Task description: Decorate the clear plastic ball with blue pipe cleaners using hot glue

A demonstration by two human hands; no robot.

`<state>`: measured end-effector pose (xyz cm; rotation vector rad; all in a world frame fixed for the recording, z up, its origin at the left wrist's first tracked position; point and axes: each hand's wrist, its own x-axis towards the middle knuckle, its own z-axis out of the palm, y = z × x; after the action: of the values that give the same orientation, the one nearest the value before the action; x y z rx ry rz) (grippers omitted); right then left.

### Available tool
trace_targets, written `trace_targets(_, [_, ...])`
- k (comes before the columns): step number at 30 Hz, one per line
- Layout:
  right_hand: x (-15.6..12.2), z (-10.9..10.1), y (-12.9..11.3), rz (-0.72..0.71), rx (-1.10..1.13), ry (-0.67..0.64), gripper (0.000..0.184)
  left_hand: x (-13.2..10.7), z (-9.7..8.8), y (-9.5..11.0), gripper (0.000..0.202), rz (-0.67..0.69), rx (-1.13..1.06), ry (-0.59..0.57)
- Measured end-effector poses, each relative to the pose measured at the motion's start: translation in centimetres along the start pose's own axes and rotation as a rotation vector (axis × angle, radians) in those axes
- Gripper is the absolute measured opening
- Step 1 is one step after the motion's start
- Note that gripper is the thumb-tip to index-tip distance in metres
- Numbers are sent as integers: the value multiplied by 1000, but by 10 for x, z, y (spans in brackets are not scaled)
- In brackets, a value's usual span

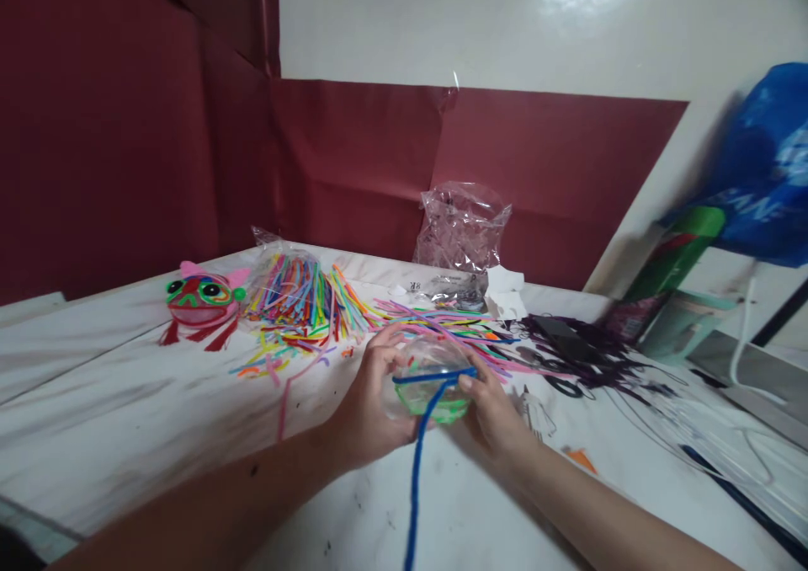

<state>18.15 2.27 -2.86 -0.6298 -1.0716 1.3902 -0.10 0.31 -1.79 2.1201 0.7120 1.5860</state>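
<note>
Between my hands is a clear, rounded plastic piece (435, 356) with green marks or strands on its lower part. My left hand (379, 394) is wrapped round its left side. A blue pipe cleaner (415, 470) lies across the front of the clear piece, and its long end hangs down toward me. With thumb and fingers, my right hand (492, 407) pinches the blue pipe cleaner against the right edge of the piece. The fingers behind the piece are partly hidden.
A pink animal-face craft (200, 301) with red tassels stands at the left. Bagged pipe cleaners (294, 293) and loose ones (429, 318) lie behind my hands. Scissors (561, 386), a dark phone-like slab (568, 339) and dark purple strands lie right. A blue bag (767, 167) hangs at far right.
</note>
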Motion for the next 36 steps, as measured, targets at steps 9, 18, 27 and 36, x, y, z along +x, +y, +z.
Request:
trace_targets(9, [-6, 2, 5, -140, -160, -18, 57, -6, 0, 15, 21, -91, 24, -9])
trace_targets(18, [-2, 6, 1, -1, 8, 73, 49, 7, -9, -1, 24, -329, -468, -30])
trace_targets(27, [3, 5, -12, 27, 5, 46, 47, 23, -14, -13, 39, -579, -554, 212])
trace_targets(36, [13, -9, -5, -174, -417, 314, 52, 31, -45, 9, 51, 338, 794, 354])
